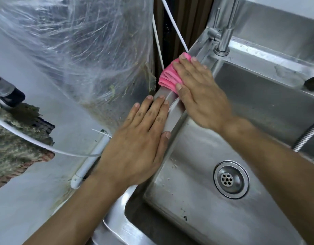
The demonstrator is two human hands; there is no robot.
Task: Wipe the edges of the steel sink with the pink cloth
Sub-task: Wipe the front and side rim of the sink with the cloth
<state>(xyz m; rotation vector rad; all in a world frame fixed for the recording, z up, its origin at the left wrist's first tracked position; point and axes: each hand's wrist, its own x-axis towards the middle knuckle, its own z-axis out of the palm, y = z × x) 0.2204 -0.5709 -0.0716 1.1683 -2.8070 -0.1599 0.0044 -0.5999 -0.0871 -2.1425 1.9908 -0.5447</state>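
The steel sink (174, 119) fills the right half of the view, its left rim running from the lower middle up toward the tap. A folded pink cloth (167, 77) lies on that left rim near the back corner. My right hand (200, 91) presses flat on the cloth with straight fingers, covering most of it. My left hand (140, 138) rests flat on the same rim, closer to me, fingers straight and thumb over the inner edge. The two hands are a short gap apart.
A steel tap (225, 32) stands at the back rim just beyond the cloth. The drain (231, 179) sits in the basin floor. A clear plastic sheet (82, 50) hangs left of the sink, with white tubing (46, 147) and a pipe (89, 165) below. A metal hose (306, 137) enters from the right.
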